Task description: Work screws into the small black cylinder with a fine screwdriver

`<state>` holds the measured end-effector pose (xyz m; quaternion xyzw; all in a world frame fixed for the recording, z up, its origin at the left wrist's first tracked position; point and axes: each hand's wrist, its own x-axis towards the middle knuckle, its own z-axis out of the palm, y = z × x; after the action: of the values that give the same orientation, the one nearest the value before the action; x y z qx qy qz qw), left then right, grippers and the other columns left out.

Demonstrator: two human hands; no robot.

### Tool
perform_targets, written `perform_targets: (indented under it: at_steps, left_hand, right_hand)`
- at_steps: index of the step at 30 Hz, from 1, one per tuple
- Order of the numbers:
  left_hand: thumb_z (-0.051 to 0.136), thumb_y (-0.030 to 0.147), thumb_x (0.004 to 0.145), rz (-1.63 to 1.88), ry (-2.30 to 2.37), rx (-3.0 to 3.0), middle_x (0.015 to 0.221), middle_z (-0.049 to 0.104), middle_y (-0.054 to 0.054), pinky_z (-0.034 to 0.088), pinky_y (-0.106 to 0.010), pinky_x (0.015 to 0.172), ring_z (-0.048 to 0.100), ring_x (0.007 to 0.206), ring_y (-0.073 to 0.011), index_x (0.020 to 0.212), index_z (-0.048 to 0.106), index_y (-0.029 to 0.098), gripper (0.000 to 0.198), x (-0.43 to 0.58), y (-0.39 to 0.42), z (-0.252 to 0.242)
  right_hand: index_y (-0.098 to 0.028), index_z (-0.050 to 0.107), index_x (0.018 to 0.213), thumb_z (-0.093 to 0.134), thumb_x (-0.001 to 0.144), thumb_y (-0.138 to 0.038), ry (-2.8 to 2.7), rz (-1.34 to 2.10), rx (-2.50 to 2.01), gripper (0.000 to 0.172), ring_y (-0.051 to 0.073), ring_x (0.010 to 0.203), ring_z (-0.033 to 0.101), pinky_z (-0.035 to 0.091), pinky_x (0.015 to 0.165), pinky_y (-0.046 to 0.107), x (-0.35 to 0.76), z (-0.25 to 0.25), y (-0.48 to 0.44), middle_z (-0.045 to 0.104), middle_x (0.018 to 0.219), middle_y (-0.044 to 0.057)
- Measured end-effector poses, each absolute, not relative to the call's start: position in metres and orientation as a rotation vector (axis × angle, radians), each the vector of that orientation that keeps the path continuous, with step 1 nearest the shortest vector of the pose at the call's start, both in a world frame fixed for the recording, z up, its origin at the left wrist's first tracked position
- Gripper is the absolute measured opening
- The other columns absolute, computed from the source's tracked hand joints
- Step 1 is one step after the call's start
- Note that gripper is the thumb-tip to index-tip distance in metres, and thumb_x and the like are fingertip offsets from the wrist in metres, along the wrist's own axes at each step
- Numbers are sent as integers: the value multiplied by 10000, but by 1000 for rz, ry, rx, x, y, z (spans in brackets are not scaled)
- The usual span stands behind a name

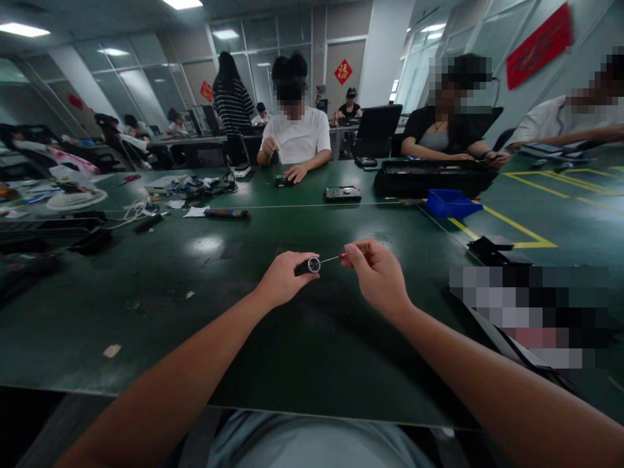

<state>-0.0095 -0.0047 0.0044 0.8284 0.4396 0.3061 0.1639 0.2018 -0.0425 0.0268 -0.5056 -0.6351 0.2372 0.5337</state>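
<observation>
Above the green table, my left hand is closed around a short black cylinder that looks like a flashlight. Its round end has a silver rim and faces toward me and to the right. My right hand pinches a thin screwdriver by its small reddish handle. The metal shaft points left, with its tip at the silver-rimmed end; whether it touches the inside or only the rim I cannot tell. My fingers hide much of the cylinder's body and most of the handle.
The green tabletop spreads around my hands. Ahead lie a dark tube-shaped item, a hard drive, a blue tray and a long black housing. Co-workers sit across the table. A blurred-out item lies right.
</observation>
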Motion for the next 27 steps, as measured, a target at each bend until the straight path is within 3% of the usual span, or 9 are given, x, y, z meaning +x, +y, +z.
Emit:
perform_targets:
  at_steps: [5, 10, 14, 16, 22, 27]
  left_hand:
    - [751, 321, 842, 884, 1229, 2364, 1177, 707, -37, 478, -384, 952, 632, 1070, -227, 1221, 673, 251, 393, -11, -3, 2]
    - [751, 323, 842, 879, 1237, 2353, 1144, 715, -36, 485, -385, 935, 636, 1033, -224, 1229, 670, 251, 402, -11, -4, 3]
    - [754, 314, 839, 877, 1226, 2354, 1140, 716, -36, 486, -380, 928, 638, 1025, -221, 1220, 677, 248, 394, -10, -5, 4]
    - [750, 306, 843, 865, 1213, 2352, 1143, 716, -35, 485, -379, 930, 638, 1032, -220, 1215, 679, 244, 384, -10, -5, 5]
    - [749, 320, 842, 870, 1215, 2352, 1149, 712, -38, 485, -386, 930, 635, 1051, -227, 1208, 680, 252, 378, -10, -5, 5]
    - [753, 291, 837, 876, 1226, 2341, 1132, 718, -42, 489, -378, 923, 642, 1028, -222, 1194, 685, 235, 368, -9, -5, 5]
  right_hand:
    - [-216, 607, 706, 661, 871, -489, -1624, 339, -1269, 323, 145, 526, 575, 401, 527, 281, 202, 31, -47, 645, 599, -6]
    - [-204, 650, 946, 577, 935, -340, -1766, 256, -1129, 154, 179, 703, 668, 487, 646, 308, 201, 31, -51, 721, 819, 42]
    - [-193, 613, 1066, 513, 951, -269, -1822, 280, -1047, 170, 202, 826, 683, 519, 736, 339, 202, 30, -52, 708, 918, 72]
    - [-196, 615, 1045, 511, 960, -286, -1832, 303, -1047, 162, 195, 811, 680, 513, 727, 327, 203, 31, -52, 704, 903, 63]
    - [-196, 636, 935, 471, 994, -370, -1799, 324, -1141, 247, 137, 529, 567, 399, 536, 279, 200, 32, -52, 608, 632, -12]
    - [-181, 590, 1121, 452, 978, -266, -1823, 327, -1113, 216, 155, 635, 607, 432, 606, 287, 201, 31, -53, 643, 743, 11]
